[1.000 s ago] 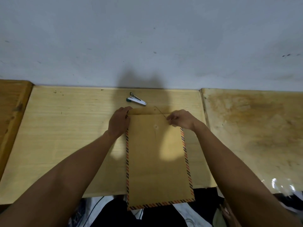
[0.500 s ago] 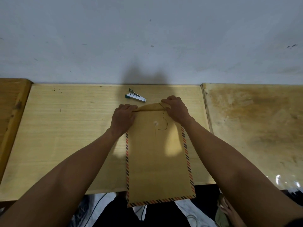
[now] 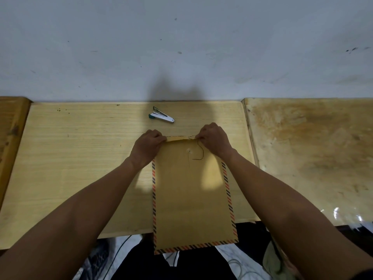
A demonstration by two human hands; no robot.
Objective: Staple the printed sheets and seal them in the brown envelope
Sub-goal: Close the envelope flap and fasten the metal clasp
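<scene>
The brown envelope (image 3: 191, 199), edged with red and black stripes, lies lengthwise on the pale wooden table (image 3: 80, 158), its near end hanging over the front edge. My left hand (image 3: 148, 145) pinches the left corner of the top flap. My right hand (image 3: 214, 139) pinches the right corner, and the flap is folded toward me along the top. A thin dark string (image 3: 199, 152) dangles from the flap beside the round button (image 3: 189, 151). The printed sheets are not visible. A small silver and teal stapler (image 3: 161, 117) rests just beyond my hands.
A white wall (image 3: 181, 47) stands right behind the table. A stained wooden table (image 3: 312, 158) adjoins on the right and a darker one (image 3: 10, 128) on the left. Cables and cloth lie on the floor below the front edge.
My right hand left the string and took the flap's right corner. Both hands have folded the flap down toward me, and the string now hangs loose over the envelope face.
</scene>
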